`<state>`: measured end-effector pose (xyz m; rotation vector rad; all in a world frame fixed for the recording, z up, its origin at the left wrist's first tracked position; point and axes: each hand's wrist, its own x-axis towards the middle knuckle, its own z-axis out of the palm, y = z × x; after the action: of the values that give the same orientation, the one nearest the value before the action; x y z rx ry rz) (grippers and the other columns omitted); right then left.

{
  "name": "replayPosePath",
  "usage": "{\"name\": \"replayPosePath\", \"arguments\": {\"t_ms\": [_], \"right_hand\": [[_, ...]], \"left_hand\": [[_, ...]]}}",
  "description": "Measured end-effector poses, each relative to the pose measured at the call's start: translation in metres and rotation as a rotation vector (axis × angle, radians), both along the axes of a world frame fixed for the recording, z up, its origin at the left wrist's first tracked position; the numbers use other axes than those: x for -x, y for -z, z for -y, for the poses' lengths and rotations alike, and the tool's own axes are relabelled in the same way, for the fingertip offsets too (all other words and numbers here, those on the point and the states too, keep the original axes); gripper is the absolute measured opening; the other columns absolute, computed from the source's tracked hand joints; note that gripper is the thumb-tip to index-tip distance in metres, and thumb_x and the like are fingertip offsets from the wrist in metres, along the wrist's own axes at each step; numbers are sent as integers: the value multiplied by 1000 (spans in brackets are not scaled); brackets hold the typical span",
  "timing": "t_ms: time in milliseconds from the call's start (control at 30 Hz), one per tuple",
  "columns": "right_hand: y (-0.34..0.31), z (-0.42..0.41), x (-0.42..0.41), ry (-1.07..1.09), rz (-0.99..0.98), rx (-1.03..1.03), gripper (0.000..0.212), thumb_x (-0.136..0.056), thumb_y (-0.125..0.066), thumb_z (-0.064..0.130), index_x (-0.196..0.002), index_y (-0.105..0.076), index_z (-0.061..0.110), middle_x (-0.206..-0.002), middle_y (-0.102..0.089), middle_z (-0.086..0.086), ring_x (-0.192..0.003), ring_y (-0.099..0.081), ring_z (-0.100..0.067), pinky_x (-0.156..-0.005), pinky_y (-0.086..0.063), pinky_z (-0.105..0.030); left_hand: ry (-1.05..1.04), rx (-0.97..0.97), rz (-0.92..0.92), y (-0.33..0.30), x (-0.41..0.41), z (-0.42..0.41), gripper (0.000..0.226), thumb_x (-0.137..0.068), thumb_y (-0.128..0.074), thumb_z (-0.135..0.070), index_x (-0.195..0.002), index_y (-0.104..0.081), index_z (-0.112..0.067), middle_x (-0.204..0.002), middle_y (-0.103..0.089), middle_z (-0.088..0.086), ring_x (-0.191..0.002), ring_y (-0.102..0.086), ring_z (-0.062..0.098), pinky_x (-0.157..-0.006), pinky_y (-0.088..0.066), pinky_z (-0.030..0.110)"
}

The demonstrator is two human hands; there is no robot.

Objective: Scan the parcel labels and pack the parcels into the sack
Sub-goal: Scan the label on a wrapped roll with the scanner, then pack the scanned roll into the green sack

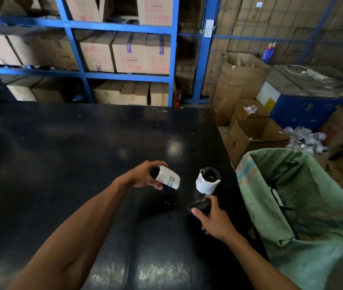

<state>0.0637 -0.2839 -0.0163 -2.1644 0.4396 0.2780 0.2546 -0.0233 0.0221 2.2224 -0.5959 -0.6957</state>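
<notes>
My left hand point(143, 174) grips a small black parcel point(167, 179) with a white label, held just above the black table point(61, 153). A second black parcel point(208, 180) with a white label stands upright on the table, to the right of the first. My right hand point(214, 220) holds a dark handheld scanner point(200, 205) just below that standing parcel. The green woven sack point(304, 206) hangs open at the table's right edge, with dark parcels partly visible inside.
Blue metal shelving point(172, 59) with cardboard boxes lines the far side. Open cardboard boxes point(254, 135) and a heap of label rolls point(306, 141) lie on the floor beyond the sack. A blue cabinet point(304, 109) stands at the right.
</notes>
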Motion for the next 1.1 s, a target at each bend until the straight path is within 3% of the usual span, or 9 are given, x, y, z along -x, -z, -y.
{"name": "replayPosePath", "arguments": {"t_ms": [133, 300, 367, 467, 600, 700, 800, 933, 1100], "right_hand": [[41, 4, 12, 145, -127, 72, 71, -92, -67, 54, -147, -37, 21, -120, -68, -8, -109, -67, -29, -95, -50, -32], [53, 7, 25, 173, -192, 106, 75, -92, -64, 59, -150, -35, 21, -135, -62, -15, -124, -61, -36, -101, -49, -37], [49, 12, 23, 132, -223, 128, 80, -90, -64, 63, -152, -33, 23, -139, -60, -13, -127, -59, -35, -103, -48, -37], [33, 20, 16, 86, -178, 193, 89, -84, -61, 71, -154, -27, 29, -145, -55, -7, -133, -55, -31, -105, -44, -38], [-9, 36, -10, 259, 37, -171, 77, -82, -67, 70, -144, -39, 37, -129, -66, 2, -118, -62, -19, -101, -47, -36], [-34, 63, -35, 395, 113, -404, 97, -70, -73, 78, -147, -35, 34, -121, -68, 4, -108, -69, -20, -96, -58, -45], [-52, 117, -46, 554, 212, -532, 88, -80, -83, 52, -149, -33, 30, -132, -60, -3, -110, -68, -24, -90, -62, -48], [-63, 227, -44, 603, 246, -481, 85, -79, -89, 31, -147, -38, 26, -134, -57, -1, -116, -63, -24, -97, -57, -51], [-41, 357, -26, 500, 159, -230, 89, -82, -87, 21, -153, -34, 24, -134, -49, 1, -119, -54, -24, -95, -50, -39]], "left_hand": [[-194, 225, -43, 17, 26, 21, 83, -61, -95, -16, -131, -57, -43, -128, -59, 4, -116, -62, 20, -86, -62, 34], [-268, 328, -62, 37, 58, 48, 77, -70, -87, 8, -136, -56, -16, -111, -68, 0, -89, -67, -7, -80, -58, 19], [-276, 339, -68, 42, 64, 58, 80, -67, -91, 0, -136, -57, -23, -118, -67, 4, -101, -67, -3, -90, -57, 22], [-329, 332, -29, 44, 71, 75, 89, -56, -97, -35, -133, -54, -50, -130, -57, 4, -116, -62, 13, -105, -52, 37], [-459, 407, 67, 33, 85, 123, 86, -62, -96, -35, -134, -51, -50, -125, -46, -3, -112, -57, 5, -100, -50, 27], [-390, 471, 47, 24, 101, 178, 99, -56, -95, -43, -142, -46, -49, -128, -42, -9, -117, -57, 8, -103, -52, 33], [-252, 523, -4, 24, 108, 234, 110, -56, -96, -41, -149, -37, -51, -144, -42, -11, -132, -51, 8, -110, -48, 37], [-81, 417, 37, 25, 104, 305, 112, -73, -87, -21, -157, -16, -49, -158, -38, -9, -144, -36, 0, -120, -32, 26], [-201, 134, 212, 36, 98, 403, 110, -85, -69, -53, -163, 4, -24, -161, -15, 17, -149, -15, 36, -123, -20, 44]]}}
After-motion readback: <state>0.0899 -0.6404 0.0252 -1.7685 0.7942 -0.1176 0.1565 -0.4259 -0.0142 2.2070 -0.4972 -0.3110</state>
